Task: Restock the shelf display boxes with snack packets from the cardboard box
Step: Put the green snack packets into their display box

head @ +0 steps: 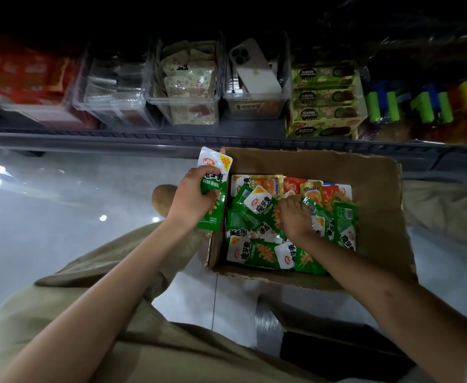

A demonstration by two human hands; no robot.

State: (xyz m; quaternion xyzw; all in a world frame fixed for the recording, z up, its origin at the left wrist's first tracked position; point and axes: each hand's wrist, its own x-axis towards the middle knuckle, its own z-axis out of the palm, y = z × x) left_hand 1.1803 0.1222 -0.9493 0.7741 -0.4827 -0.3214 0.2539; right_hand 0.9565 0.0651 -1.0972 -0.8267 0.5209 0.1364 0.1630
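**Both hands on green packets at the cardboard box**

The cardboard box (pixel 379 205) stands open on the pale floor (pixel 61 205), just in front of the front edge of the shelf (pixel 144 139). Snack packets (pixel 257 252) lie heaped inside it. They are mostly green and white, with orange and red ones towards the box's far wall.

The left hand (pixel 191 197) is at the left wall of the box. Its fingers are curled round a bunch of green packets (pixel 213 189) held upright, the white tops pointing at the shelf.

The right hand (pixel 293 217) is inside the box, palm down on the heap. Its fingertips pinch a loose green packet (pixel 314 206) near the middle.

On the shelf, a clear display box (pixel 155 106) holds beige packets (pixel 191 78). The display box to its right (pixel 280 105) has a white smartphone (pixel 254 70) lying tilted in it. Further right sits a green and yellow carton (pixel 323 103) of stacked packs. Red packs (pixel 25 76) fill the left end of the shelf.

The person's khaki trousers (pixel 88 299) fill the near foreground.
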